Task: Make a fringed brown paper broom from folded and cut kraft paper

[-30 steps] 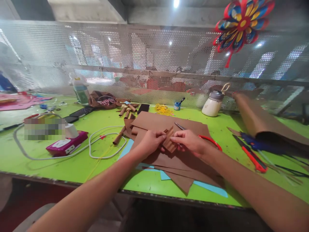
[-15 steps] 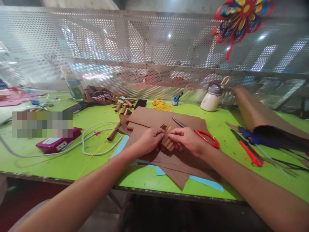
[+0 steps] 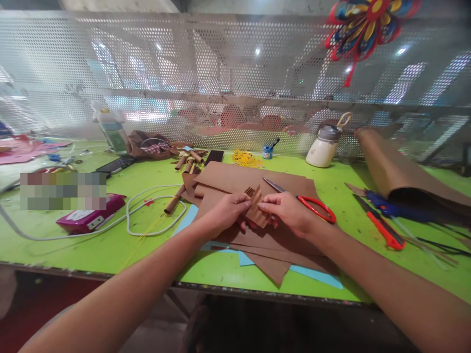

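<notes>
Between my two hands is a small piece of pleated brown paper (image 3: 258, 214), with narrow folds or slits at its upper left end. My left hand (image 3: 232, 210) pinches its left side, and my right hand (image 3: 281, 210) grips its right side with thumb and fingers. Both hands are just above a stack of brown paper sheets (image 3: 224, 179). Scissors with red handles (image 3: 318, 208) lie on the stack, close to my right hand and partly behind it. Light blue paper (image 3: 316, 277) sticks out from under the stack.
Left are a purple power strip (image 3: 90, 214), a white cord (image 3: 128, 215) and rolled brown paper tubes (image 3: 174, 200). On the right lie a red utility knife (image 3: 386, 230), a blue glue gun (image 3: 390, 205) and a large brown paper roll (image 3: 408, 171). A white flask (image 3: 323, 147) stands behind.
The pleated paper has tilted slightly and its folds show more openly between my fingers. Both hands stay in nearly the same place.
</notes>
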The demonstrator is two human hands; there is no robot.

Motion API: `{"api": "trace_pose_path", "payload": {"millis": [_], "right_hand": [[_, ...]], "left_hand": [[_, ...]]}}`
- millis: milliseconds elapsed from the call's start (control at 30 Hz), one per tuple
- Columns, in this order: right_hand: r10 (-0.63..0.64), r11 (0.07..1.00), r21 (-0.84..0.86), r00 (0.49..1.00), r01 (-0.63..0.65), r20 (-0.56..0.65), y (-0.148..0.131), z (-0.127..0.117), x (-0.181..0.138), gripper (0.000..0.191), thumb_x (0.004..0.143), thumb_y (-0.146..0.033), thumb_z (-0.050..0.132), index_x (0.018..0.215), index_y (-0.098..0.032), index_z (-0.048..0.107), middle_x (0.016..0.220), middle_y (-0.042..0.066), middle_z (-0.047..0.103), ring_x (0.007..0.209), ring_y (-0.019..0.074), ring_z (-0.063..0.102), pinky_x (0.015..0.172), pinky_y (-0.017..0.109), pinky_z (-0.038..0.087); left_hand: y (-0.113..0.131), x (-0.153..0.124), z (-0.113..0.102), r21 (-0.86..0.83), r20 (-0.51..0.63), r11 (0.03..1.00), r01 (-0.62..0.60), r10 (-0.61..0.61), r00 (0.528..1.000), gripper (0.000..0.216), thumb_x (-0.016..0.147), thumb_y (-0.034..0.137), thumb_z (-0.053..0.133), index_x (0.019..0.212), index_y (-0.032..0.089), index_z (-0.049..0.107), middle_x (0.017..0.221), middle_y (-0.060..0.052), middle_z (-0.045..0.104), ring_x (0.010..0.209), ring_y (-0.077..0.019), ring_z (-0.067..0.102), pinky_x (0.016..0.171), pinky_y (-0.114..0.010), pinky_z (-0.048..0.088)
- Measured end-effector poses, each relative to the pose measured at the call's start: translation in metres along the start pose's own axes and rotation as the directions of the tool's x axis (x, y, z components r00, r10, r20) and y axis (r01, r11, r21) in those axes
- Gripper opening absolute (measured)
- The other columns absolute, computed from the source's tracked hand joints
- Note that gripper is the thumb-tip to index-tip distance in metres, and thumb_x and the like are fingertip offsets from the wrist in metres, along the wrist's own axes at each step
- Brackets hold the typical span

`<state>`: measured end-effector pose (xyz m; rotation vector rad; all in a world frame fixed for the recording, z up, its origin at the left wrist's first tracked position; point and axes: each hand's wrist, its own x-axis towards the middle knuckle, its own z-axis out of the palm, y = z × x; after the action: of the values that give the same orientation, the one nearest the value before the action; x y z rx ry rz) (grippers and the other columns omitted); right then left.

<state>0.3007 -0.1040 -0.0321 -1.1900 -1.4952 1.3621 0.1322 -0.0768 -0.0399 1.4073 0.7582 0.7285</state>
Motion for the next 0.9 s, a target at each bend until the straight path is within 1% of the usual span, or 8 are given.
{"api": "trace_pose_path", "payload": {"millis": [67,167,333,433,500,633,733,900], "right_hand": [[0.009,1.0,0.019,0.999,-0.009,0.031,-0.002,-0.001,-0.001,0.028,0.069,-0.04,0.063,0.064,-0.013,0.057,0.055,0.001,0.06,0.043,0.007,0.045,0.04,0.02,0.031],[-0.003,0.999,0.045,0.998,0.0,0.059,-0.003,-0.002,-0.002,0.028,0.07,-0.04,0.063,0.065,-0.014,0.057,0.056,0.001,0.06,0.045,0.0075,0.046,0.041,0.02,0.032],[-0.038,0.999,0.011,0.999,0.038,-0.025,0.0,0.0,-0.001,0.025,0.069,-0.038,0.064,0.062,-0.015,0.056,0.052,-0.001,0.057,0.042,0.008,0.046,0.039,0.021,0.032],[-0.054,0.999,0.007,0.998,0.054,-0.041,0.002,0.003,0.0,0.025,0.069,-0.037,0.062,0.062,-0.015,0.055,0.052,0.0,0.057,0.042,0.008,0.046,0.038,0.02,0.032],[-0.054,0.999,0.001,0.997,0.054,-0.051,0.003,0.004,0.001,0.024,0.071,-0.036,0.061,0.063,-0.015,0.055,0.052,0.0,0.058,0.041,0.008,0.047,0.038,0.02,0.033],[-0.041,0.998,-0.04,0.995,0.038,-0.091,0.006,0.006,0.002,0.021,0.073,-0.034,0.058,0.065,-0.014,0.056,0.051,0.0,0.057,0.04,0.008,0.047,0.036,0.02,0.034],[-0.058,0.997,-0.057,0.99,0.051,-0.13,0.009,0.006,0.003,0.02,0.072,-0.031,0.059,0.063,-0.014,0.056,0.049,-0.002,0.054,0.038,0.0072,0.045,0.034,0.019,0.035],[-0.077,0.994,-0.084,0.985,0.064,-0.153,0.009,0.008,0.003,0.021,0.073,-0.032,0.059,0.062,-0.014,0.057,0.048,-0.001,0.056,0.036,0.0071,0.045,0.034,0.019,0.036]], "left_hand": [[0.0,0.0,0.001,-0.012,-0.014,1.0,-0.008,0.008,1.0,0.013,0.078,0.026,0.055,0.072,0.015,0.051,0.06,-0.005,0.062,0.049,-0.0143,0.06,0.041,-0.02,0.045],[0.001,-0.001,0.001,0.006,-0.033,1.0,-0.008,0.008,0.999,0.015,0.078,0.027,0.055,0.072,0.015,0.05,0.058,-0.004,0.062,0.045,-0.0127,0.059,0.041,-0.019,0.045],[0.001,-0.002,0.002,-0.014,0.055,1.0,0.005,-0.004,0.998,0.022,0.079,0.034,0.055,0.074,0.013,0.051,0.068,-0.01,0.065,0.054,-0.0169,0.064,0.039,-0.018,0.043],[-0.001,-0.001,0.003,0.009,0.06,1.0,-0.005,0.005,0.998,0.024,0.08,0.036,0.054,0.075,0.013,0.051,0.068,-0.01,0.065,0.052,-0.017,0.064,0.038,-0.019,0.043],[-0.002,0.0,0.004,0.063,0.031,0.998,-0.022,0.02,0.999,0.022,0.081,0.035,0.052,0.075,0.014,0.049,0.065,-0.008,0.064,0.05,-0.016,0.063,0.037,-0.019,0.043],[-0.003,0.001,0.006,0.274,-0.029,0.961,-0.033,0.042,0.999,0.018,0.085,0.029,0.043,0.075,0.015,0.047,0.053,-0.002,0.059,0.043,-0.0131,0.059,0.035,-0.017,0.04],[-0.002,0.001,0.008,0.391,-0.019,0.919,-0.052,0.065,0.998,0.016,0.085,0.025,0.04,0.075,0.015,0.047,0.054,-0.001,0.057,0.046,-0.0133,0.06,0.037,-0.018,0.042],[0.003,-0.004,0.011,0.49,0.025,0.868,-0.077,0.074,0.997,0.016,0.08,0.014,0.035,0.078,0.013,0.051,0.058,-0.002,0.059,0.048,-0.0113,0.059,0.043,-0.018,0.044]]}}
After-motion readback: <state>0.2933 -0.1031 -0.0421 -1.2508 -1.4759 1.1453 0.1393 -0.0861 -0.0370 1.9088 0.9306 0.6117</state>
